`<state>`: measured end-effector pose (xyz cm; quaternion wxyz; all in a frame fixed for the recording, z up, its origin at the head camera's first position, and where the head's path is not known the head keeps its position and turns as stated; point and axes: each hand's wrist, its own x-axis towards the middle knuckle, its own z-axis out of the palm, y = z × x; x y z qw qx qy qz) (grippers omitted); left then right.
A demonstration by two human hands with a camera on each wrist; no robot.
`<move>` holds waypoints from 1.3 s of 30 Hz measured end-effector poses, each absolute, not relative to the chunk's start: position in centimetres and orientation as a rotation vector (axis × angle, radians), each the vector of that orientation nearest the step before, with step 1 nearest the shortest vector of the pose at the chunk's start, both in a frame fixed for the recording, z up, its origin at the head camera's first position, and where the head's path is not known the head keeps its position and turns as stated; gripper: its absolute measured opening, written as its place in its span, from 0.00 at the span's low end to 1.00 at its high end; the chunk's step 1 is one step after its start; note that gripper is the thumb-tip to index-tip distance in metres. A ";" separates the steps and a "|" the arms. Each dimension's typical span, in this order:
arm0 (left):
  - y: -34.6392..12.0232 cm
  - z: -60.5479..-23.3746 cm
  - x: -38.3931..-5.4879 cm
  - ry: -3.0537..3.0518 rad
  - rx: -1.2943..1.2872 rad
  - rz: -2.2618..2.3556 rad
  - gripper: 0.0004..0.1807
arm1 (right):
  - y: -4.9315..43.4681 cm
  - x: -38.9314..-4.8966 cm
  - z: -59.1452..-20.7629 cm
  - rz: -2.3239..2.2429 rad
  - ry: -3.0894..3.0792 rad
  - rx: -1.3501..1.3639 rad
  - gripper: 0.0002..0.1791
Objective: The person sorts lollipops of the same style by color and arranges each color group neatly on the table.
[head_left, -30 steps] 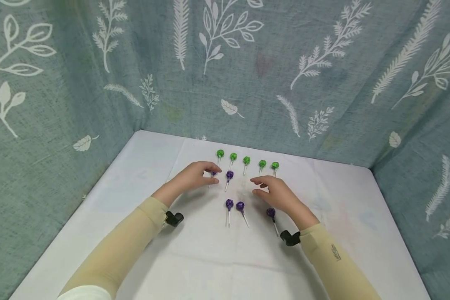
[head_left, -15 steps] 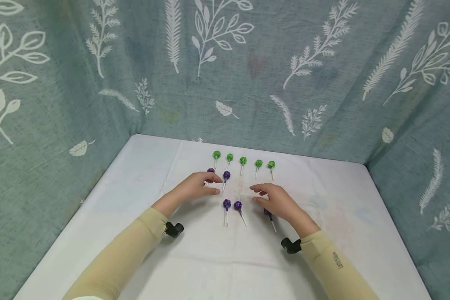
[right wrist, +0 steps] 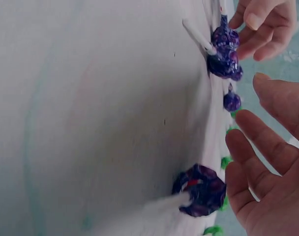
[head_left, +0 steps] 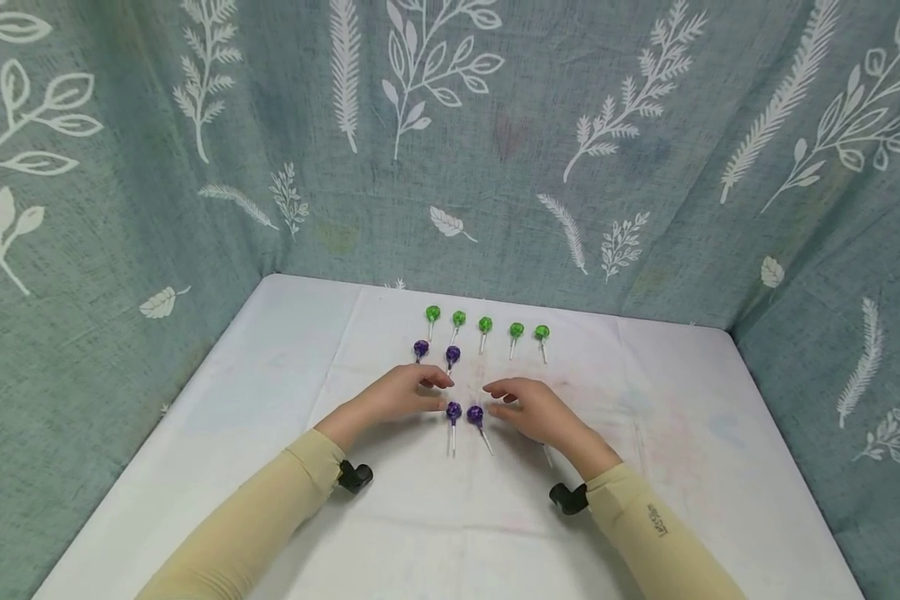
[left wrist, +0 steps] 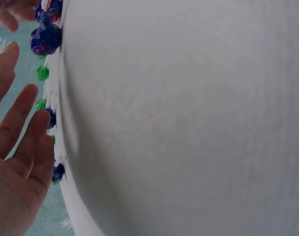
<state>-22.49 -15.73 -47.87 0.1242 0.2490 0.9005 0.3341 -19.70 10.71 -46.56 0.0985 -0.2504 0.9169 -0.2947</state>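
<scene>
My left hand [head_left: 399, 393] hovers over the white cloth with its fingers loosely bent and nothing between them. Just right of its thumb lies a purple-wrapped lollipop [head_left: 453, 411]. A second purple lollipop [head_left: 476, 415] lies beside that one, close to the fingertips of my right hand [head_left: 540, 410], which also holds nothing. Beneath the right hand, another purple lollipop shows only its stick in the head view; its wrapped head [right wrist: 199, 191] appears in the right wrist view. Beyond the left hand are two more purple lollipops, one left [head_left: 421, 348] and one right [head_left: 453, 354].
Several green lollipops [head_left: 485, 324] form a row near the far edge of the white-covered table [head_left: 690, 400]. A grey-green leaf-patterned curtain [head_left: 525, 208] encloses the back and sides. Each wrist carries a small black camera, such as the left one [head_left: 356, 477].
Both hands have come nearer the person and toward each other, around the front purple pair. The back-left purple lollipop has come into sight; the right one's head is now covered by the right hand.
</scene>
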 end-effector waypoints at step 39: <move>-14.0 -48.2 -22.3 2.651 0.877 0.795 0.10 | 8.2 -19.4 -47.7 -0.752 2.780 -0.801 0.13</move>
